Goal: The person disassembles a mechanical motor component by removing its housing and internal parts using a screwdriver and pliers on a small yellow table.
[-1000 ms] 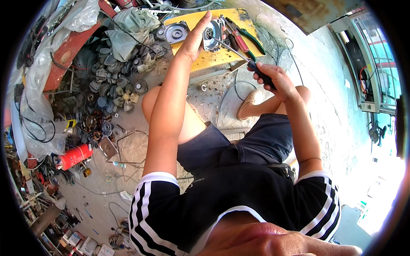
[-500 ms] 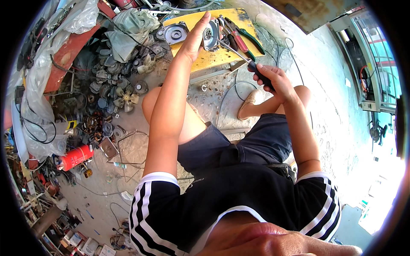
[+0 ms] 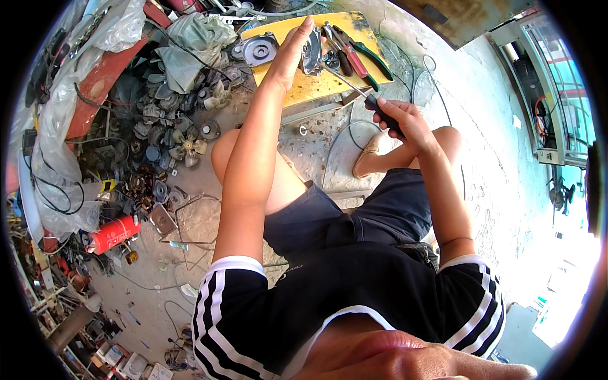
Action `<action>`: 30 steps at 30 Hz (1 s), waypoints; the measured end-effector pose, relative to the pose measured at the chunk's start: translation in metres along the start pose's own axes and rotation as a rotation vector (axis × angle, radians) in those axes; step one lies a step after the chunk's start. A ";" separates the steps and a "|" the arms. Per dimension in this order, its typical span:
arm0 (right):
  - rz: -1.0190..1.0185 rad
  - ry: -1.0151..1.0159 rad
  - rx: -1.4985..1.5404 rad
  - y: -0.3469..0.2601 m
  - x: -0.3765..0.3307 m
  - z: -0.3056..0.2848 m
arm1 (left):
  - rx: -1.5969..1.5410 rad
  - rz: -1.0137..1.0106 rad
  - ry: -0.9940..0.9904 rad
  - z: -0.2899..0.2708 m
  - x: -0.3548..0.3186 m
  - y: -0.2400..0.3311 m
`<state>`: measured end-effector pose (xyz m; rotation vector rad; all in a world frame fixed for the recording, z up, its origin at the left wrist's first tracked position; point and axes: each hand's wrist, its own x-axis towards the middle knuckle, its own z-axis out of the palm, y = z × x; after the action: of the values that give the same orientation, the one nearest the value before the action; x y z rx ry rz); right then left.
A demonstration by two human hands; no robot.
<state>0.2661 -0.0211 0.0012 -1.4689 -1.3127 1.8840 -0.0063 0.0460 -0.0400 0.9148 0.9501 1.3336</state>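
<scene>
My left hand [image 3: 292, 56] grips a grey metal motor housing [image 3: 311, 52] on its edge over the yellow board, its open side turned to the right. My right hand [image 3: 408, 123] is closed round the black handle of a screwdriver [image 3: 387, 114]. The shaft slants up and left, with its tip close to the housing's lower edge; whether they touch I cannot tell. Just right of the housing is a small dark round part [image 3: 331, 60], too small to make out. A second round metal housing [image 3: 259, 49] lies to the left of my left hand.
The yellow board [image 3: 304, 92] also bears red-handled screwdrivers [image 3: 356, 63] and green-handled pliers [image 3: 373, 60]. Motor parts [image 3: 168, 120] are heaped at the left, near a red cylinder [image 3: 114, 234]. Cables [image 3: 354, 123] loop across the floor. A glass-fronted cabinet [image 3: 557, 95] stands at right.
The housing has turned in my left hand, its open face now more to the side. A round part seen inside it before now shows beside it. The screwdriver has shifted slightly.
</scene>
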 end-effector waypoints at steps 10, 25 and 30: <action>-0.032 0.080 0.036 0.002 0.005 -0.001 | 0.248 0.066 0.144 -0.010 0.013 -0.015; -0.120 0.258 -0.189 0.012 0.022 -0.007 | -0.073 -0.272 -0.135 -0.005 0.003 -0.001; -0.105 0.246 -0.178 0.011 0.023 -0.009 | -0.271 -0.352 -0.231 0.006 0.001 -0.005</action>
<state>0.2683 -0.0043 -0.0203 -1.6257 -1.4358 1.4988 0.0016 0.0464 -0.0428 0.6418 0.6925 1.0016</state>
